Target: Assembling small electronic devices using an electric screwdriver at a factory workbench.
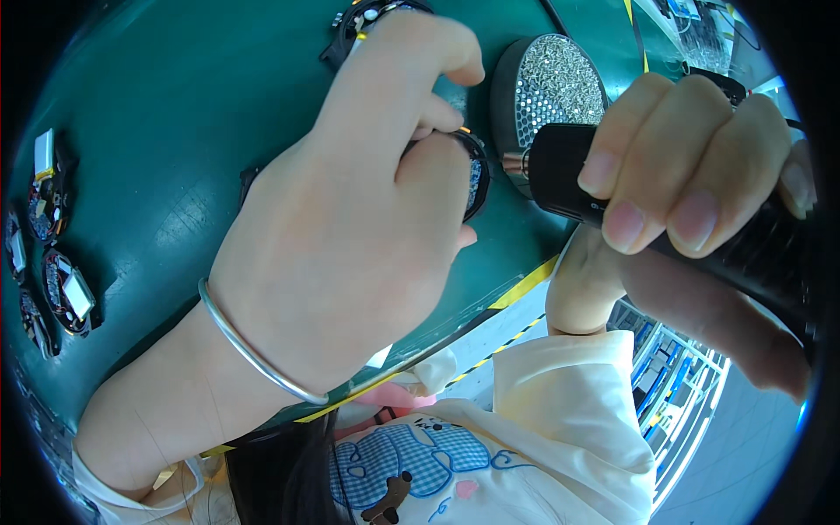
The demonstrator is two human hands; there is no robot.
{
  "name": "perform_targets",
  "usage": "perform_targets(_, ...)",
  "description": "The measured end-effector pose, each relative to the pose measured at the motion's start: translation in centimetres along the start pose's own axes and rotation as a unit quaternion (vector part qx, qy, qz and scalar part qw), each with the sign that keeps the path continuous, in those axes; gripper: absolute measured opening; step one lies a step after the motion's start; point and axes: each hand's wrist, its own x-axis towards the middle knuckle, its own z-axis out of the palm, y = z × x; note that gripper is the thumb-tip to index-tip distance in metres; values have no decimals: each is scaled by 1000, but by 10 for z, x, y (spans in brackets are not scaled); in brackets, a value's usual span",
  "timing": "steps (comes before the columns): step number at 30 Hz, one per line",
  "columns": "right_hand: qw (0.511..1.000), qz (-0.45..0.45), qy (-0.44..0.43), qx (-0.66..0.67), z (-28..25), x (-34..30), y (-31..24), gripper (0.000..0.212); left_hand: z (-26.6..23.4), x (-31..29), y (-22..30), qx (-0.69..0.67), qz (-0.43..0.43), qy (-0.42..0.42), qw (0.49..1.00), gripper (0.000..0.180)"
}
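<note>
My left hand (337, 219), a metal bangle on its wrist, reaches across the middle of the bench with its fingers curled. It grips a small round black circuit assembly (477, 179), mostly covered by the hand. In my closed right hand (691, 171) is a soldering iron (560, 175) with a thick black handle. Its coppery tip points left, close to the assembly's right edge; whether they touch cannot be made out. Just behind the tip stands a round tip cleaner (560, 83) filled with metal shavings. Another round electronic assembly (372, 17) lies beyond my left hand.
Several small circuit assemblies (66, 284) with silvery battery packs lie at the far left of the green bench mat (175, 184). Yellow-black tape (525, 284) marks the near edge. A cable (553, 16) runs behind the cleaner. A white rack (669, 376) stands below right.
</note>
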Motion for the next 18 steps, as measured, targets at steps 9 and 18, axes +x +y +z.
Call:
perform_targets(9, 986, 67, 150, -25, -74, -32, -41, 79, -12, 28, 27, 140, -93, -110, 980, 43)
perform_targets(18, 999, -28, 16, -23, -87, -20, -25, 90, -47, 39, 64, 298, -205, -182, 914, 55)
